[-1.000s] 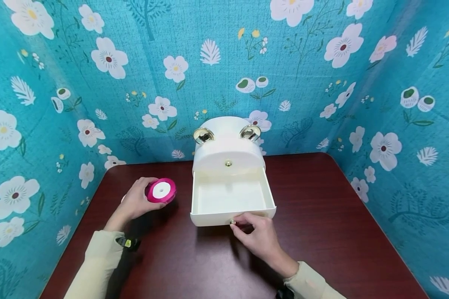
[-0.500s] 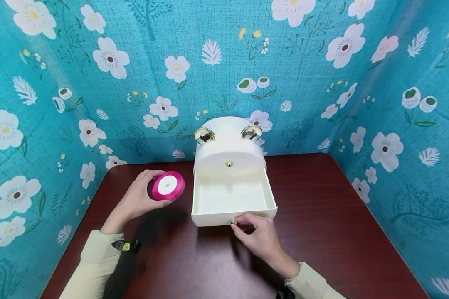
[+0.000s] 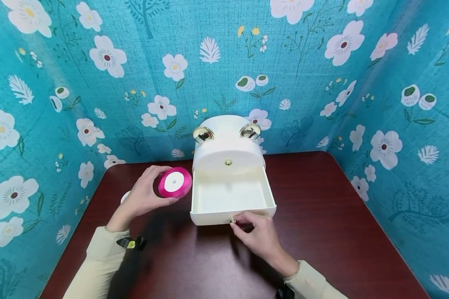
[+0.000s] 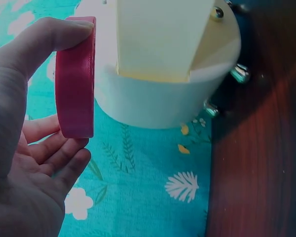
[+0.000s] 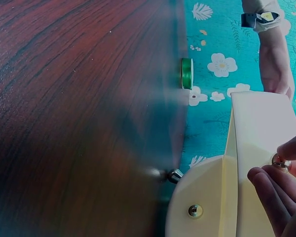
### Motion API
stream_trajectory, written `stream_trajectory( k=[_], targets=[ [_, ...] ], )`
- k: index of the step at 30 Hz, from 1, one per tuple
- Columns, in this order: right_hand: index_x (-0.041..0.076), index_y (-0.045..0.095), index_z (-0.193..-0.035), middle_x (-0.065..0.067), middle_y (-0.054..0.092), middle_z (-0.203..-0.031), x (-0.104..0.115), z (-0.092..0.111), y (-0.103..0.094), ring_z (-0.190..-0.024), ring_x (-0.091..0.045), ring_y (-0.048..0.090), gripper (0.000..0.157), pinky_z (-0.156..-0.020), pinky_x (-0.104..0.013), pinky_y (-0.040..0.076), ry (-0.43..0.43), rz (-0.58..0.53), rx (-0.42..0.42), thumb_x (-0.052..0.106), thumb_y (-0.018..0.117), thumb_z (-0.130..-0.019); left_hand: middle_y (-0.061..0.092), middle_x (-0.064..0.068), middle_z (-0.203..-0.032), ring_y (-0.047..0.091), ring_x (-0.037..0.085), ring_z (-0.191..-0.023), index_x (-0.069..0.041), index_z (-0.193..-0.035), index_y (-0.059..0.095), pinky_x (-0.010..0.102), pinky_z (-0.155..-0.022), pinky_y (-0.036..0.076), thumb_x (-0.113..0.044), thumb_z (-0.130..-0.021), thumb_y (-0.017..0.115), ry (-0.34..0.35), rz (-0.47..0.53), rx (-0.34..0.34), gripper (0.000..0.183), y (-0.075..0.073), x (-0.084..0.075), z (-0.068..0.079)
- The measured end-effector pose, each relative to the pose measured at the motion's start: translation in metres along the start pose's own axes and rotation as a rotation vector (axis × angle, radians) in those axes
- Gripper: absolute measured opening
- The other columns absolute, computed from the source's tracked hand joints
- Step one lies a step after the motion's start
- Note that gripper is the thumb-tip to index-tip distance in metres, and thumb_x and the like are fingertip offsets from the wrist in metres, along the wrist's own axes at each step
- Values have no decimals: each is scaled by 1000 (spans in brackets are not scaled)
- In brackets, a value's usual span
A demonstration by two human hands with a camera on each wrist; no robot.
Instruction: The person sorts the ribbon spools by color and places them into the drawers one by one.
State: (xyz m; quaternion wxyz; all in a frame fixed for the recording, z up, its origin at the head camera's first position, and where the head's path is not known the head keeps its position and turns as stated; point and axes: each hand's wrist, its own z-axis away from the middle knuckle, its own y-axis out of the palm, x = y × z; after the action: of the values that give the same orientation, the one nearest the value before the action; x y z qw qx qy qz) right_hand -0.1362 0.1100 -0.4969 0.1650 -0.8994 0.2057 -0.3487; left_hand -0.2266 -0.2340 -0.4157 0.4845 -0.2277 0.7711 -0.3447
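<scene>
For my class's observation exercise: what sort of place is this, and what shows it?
Probably a screened-off tabletop workspace: blue flower-printed cloth borders three visible sides of a dark reddish, wood-grained table, and a cream, rounded, plastic-looking drawer box stands on it.

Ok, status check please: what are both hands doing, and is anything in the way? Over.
Left fingers: holding pink ribbon spool, left of open drawer. Right fingers: pinching drawer's gold knob. Nothing seen between spool and drawer.
</scene>
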Motion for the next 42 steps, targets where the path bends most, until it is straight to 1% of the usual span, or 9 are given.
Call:
stream_trajectory(
  k=[5,15,18,23,31,34,36,42],
  targets=[
    [13,78,-88,6,79,-79,0,0,0,-66,-4,72,21,-63,-14,56,7,-2,7,0,85,-74,57,4,-136,51,26,-127,-18,-142,51,55,-87,61,-34,-62,100,2,16,19,95,2,-9,-5],
    [13,78,-88,6,79,-80,-1,0,1,-67,-4,73,21,-63,-14,56,-6,14,2,0,86,-73,58,3,-137,51,25,-129,-20,-142,51,54,-87,61,-37,-62,99,22,41,56,95,10,-20,-13],
    [14,78,-88,6,79,-80,-1,0,1,-67,-4,73,21,-64,-14,56,-2,15,6,1,86,-73,58,3,-137,52,24,-128,-19,-143,52,52,-87,61,-38,-62,100,52,35,62,96,12,-23,-16],
    [13,78,-88,6,79,-80,-1,0,0,-67,-4,73,21,-63,-14,57,-6,22,5,1,86,-73,58,0,-136,52,22,-127,-20,-143,53,49,-88,62,-40,-62,100,98,50,77,95,16,-30,-20],
    [13,78,-89,5,79,-81,0,0,0,-67,-5,73,21,-63,-15,57,-2,18,11,1,86,-73,60,-4,-133,53,16,-124,-23,-142,55,41,-87,62,-44,-62,99,164,66,104,94,29,-38,-27],
    [13,79,-89,5,79,-81,0,0,0,-67,-5,73,21,-63,-16,57,-1,13,10,1,86,-73,60,-4,-130,53,16,-122,-22,-142,55,40,-87,61,-44,-63,99,185,68,118,93,35,-43,-30],
    [13,78,-89,6,79,-81,0,0,0,-67,-5,73,21,-63,-15,57,1,13,11,1,86,-74,60,-3,-130,53,16,-122,-22,-143,55,41,-88,61,-43,-63,99,205,69,129,94,39,-46,-33],
    [13,78,-89,6,79,-80,0,0,0,-68,-5,73,21,-63,-15,57,9,10,15,1,86,-74,59,-2,-136,52,17,-126,-20,-142,56,49,-95,59,-40,-63,99,269,76,166,92,53,-54,-41]
  ],
)
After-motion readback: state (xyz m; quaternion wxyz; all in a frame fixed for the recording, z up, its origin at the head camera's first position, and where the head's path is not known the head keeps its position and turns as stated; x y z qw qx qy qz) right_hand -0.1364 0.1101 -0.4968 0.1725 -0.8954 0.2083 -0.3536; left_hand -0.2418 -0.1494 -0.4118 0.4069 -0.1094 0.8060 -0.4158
